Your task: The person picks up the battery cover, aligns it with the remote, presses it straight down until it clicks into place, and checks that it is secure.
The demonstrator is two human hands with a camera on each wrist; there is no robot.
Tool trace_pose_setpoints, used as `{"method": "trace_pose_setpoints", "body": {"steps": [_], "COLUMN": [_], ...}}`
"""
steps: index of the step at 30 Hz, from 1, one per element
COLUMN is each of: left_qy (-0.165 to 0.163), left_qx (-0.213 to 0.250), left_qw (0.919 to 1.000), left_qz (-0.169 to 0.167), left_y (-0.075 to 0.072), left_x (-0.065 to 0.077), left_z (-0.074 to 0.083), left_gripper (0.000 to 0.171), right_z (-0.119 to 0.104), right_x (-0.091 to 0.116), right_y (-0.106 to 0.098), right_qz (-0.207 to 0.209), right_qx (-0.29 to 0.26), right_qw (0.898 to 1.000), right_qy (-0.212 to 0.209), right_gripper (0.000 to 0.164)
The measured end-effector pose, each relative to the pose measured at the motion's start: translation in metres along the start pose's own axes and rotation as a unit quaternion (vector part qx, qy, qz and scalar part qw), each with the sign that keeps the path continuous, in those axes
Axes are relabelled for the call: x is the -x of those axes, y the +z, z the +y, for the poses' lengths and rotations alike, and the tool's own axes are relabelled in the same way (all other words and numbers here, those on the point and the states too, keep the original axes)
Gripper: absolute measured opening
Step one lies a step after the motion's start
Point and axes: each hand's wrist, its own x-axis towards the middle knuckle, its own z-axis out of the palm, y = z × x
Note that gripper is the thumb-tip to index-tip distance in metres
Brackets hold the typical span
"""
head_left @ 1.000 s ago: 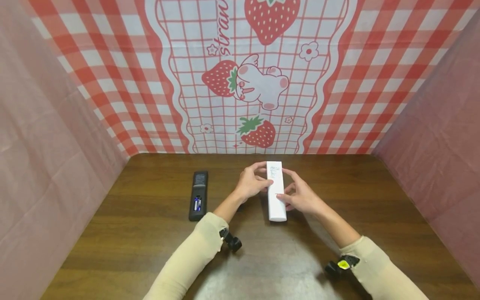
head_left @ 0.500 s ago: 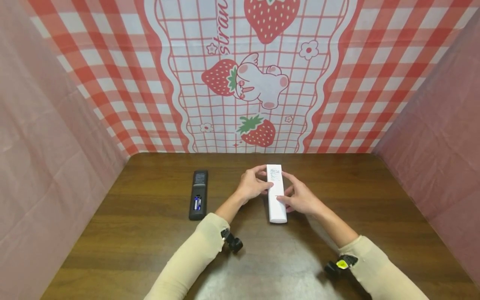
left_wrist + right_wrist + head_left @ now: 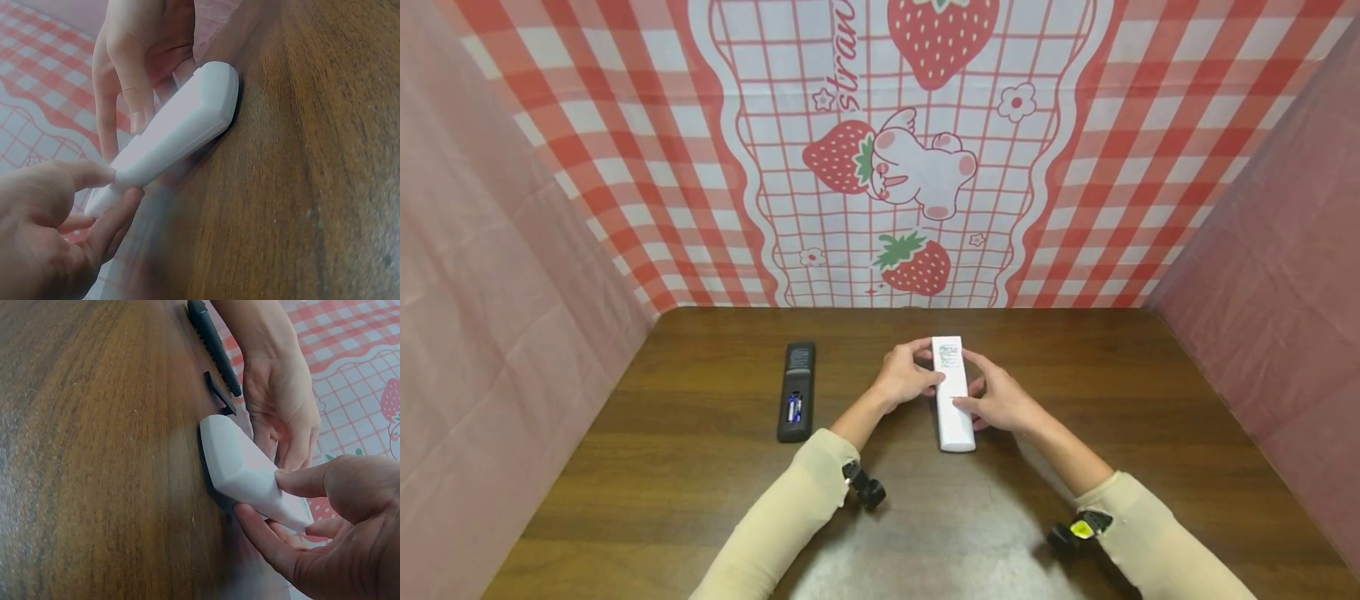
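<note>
A white remote control lies between both hands, with its printed label side facing up in the head view. My left hand pinches its far left part, thumb on the top face and fingers at the edge. From the right, my right hand pinches it with the thumb on top and fingers against the side. The near end is at or just above the wooden table; whether it touches cannot be told. A black remote rests to the left, its battery bay uncovered, with blue-and-silver batteries inside.
In the right wrist view, a small black cover-like piece lies on the wooden table between the two remotes. A strawberry-print cloth hangs behind the table, and pink cloths stand at the sides.
The white remote has shifted slightly toward me and appears lower and flatter, with both hands moving along with it. The black remote has stayed in place.
</note>
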Motion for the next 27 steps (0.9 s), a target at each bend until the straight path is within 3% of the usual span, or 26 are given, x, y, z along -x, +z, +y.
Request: {"method": "trace_pose_setpoints", "body": {"steps": [27], "left_qy": [-0.008], "left_qx": [-0.031], "left_qw": [0.9993], "left_qz": [0.017], "left_y": [0.0082], "left_x": [0.0049], "left_z": [0.0008], "left_gripper": [0.067], "right_z": [0.0001], "right_x": [-0.0055], "right_y": [0.0006], "right_qz": [-0.010], "right_qx": [0.013], "right_qw": [0.999], "right_qy": [0.033], "right_gripper": [0.084]}}
